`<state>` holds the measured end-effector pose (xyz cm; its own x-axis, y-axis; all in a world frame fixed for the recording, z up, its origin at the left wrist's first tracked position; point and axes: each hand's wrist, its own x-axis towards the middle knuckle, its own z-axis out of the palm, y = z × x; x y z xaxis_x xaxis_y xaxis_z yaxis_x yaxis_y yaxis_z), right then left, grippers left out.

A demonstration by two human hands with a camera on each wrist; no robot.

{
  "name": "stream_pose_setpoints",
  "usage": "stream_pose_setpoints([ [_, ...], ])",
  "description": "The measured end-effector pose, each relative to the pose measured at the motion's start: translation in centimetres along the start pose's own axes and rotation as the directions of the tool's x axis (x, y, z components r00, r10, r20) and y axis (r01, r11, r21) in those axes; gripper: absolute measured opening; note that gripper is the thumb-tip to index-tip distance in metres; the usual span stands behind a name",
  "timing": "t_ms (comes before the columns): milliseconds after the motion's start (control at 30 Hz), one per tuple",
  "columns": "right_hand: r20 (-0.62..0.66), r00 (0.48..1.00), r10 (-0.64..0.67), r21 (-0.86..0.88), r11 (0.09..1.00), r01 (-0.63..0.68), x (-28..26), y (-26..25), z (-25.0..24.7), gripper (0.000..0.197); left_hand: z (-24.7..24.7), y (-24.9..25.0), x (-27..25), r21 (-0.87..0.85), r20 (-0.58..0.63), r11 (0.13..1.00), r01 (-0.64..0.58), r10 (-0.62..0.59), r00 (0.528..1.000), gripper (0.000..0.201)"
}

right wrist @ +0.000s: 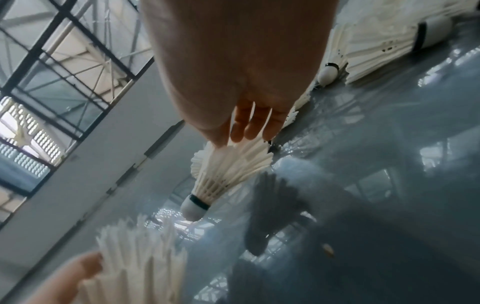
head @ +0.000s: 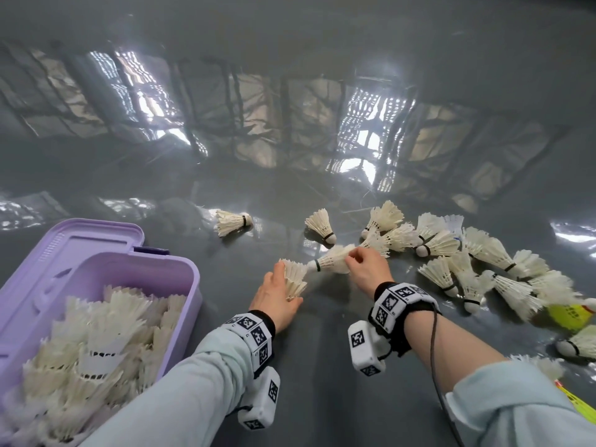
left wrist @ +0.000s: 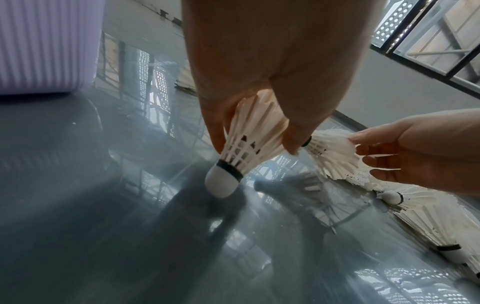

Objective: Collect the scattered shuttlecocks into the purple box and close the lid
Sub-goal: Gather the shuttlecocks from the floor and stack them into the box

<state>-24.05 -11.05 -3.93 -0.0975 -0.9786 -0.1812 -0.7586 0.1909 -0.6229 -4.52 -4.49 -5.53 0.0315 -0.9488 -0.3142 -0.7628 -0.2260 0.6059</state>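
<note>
The purple box (head: 193, 285) stands open at the lower left, its lid (head: 80, 240) folded back, with several white shuttlecocks inside. My left hand (head: 277, 295) grips a white shuttlecock (left wrist: 246, 148) by its feather skirt, cork down, just above the grey floor. My right hand (head: 364, 266) pinches the feathers of a second shuttlecock (head: 332, 261) whose cork points at the open feather end of the left one. In the right wrist view that shuttlecock (right wrist: 223, 176) hangs from my fingertips (right wrist: 246, 131). Several loose shuttlecocks (head: 467, 262) lie scattered to the right.
A single shuttlecock (head: 232, 222) lies on the glossy grey floor (head: 322, 366) beyond the hands, another (head: 321, 225) a little to its right. A yellow shuttlecock (head: 569, 316) lies at the right edge. The box's ribbed wall (left wrist: 46, 45) stands to the left of my left hand.
</note>
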Motion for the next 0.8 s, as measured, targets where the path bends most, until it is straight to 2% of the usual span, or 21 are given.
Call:
stream_pose_setpoints([
  [100,-0.016,0.996,0.089,0.201,0.976,-0.084,0.0,-0.1,0.0,0.013,-0.3,-0.4,-0.2,0.047,0.023,0.999,0.017,-0.019,1.000,0.072],
  [133,-0.006,0.996,0.092,0.271,0.959,-0.087,0.1,-0.3,0.0,0.008,-0.4,-0.4,-0.4,0.062,0.034,0.998,0.011,-0.013,0.999,0.071],
  [233,0.025,0.998,0.058,0.410,0.910,-0.064,-0.1,-0.8,0.0,0.009,-0.6,-0.5,-0.6,0.105,0.061,0.994,-0.019,0.013,0.998,0.071],
  [300,0.050,0.999,-0.019,0.380,0.925,-0.002,-0.6,-1.3,-0.1,0.004,-0.6,-0.6,-0.8,0.116,0.066,0.992,-0.052,0.044,0.997,0.072],
  [433,0.078,0.983,-0.168,0.265,0.954,0.142,-1.6,-1.6,0.2,0.006,-0.8,-0.6,-1.3,0.183,0.085,0.978,-0.103,0.089,0.992,0.075],
  [567,0.151,0.938,-0.311,0.123,0.948,0.294,-2.5,-2.7,0.4,0.009,-0.9,-0.5,-1.6,0.253,0.140,0.954,-0.159,0.126,0.982,0.080],
  [700,0.251,0.883,-0.395,0.113,0.918,0.379,-3.0,-3.7,0.7,0.011,-1.2,0.0,-1.8,0.226,0.182,0.951,-0.209,0.170,0.969,0.107],
  [800,0.256,0.879,-0.402,0.159,0.914,0.372,-3.1,-4.1,0.9,0.010,-1.7,0.3,-2.1,0.256,0.198,0.933,-0.251,0.203,0.959,0.117],
])
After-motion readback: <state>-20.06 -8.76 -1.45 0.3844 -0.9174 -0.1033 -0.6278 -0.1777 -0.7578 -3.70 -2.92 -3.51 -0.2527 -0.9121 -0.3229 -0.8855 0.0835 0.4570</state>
